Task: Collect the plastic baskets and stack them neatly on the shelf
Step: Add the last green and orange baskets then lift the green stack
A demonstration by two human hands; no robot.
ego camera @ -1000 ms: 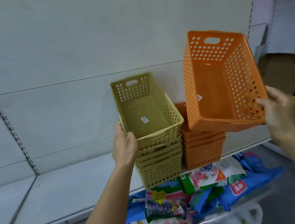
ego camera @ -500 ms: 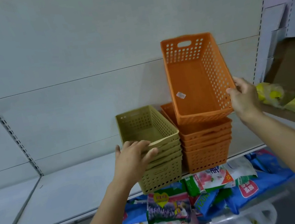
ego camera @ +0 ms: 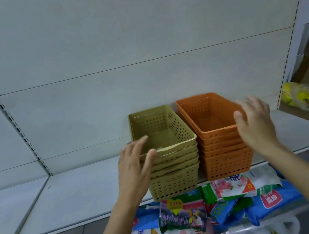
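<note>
both stacks (ego camera: 197, 156) overhang shelf (ego camera: 70, 194) front edge; bare room left

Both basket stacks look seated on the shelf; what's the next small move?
Probably nudge the olive-green plastic basket stack back with the left hand: its front overhangs the white shelf edge, ahead of the orange plastic basket stack. The right hand hovers open beside the orange one.

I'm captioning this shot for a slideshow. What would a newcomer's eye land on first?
Two stacks of nested baskets side by side at the shelf edge: the orange stack on the right, the olive stack on the left. An open left hand and right hand flank them. Colourful packets lie heaped below.
</note>
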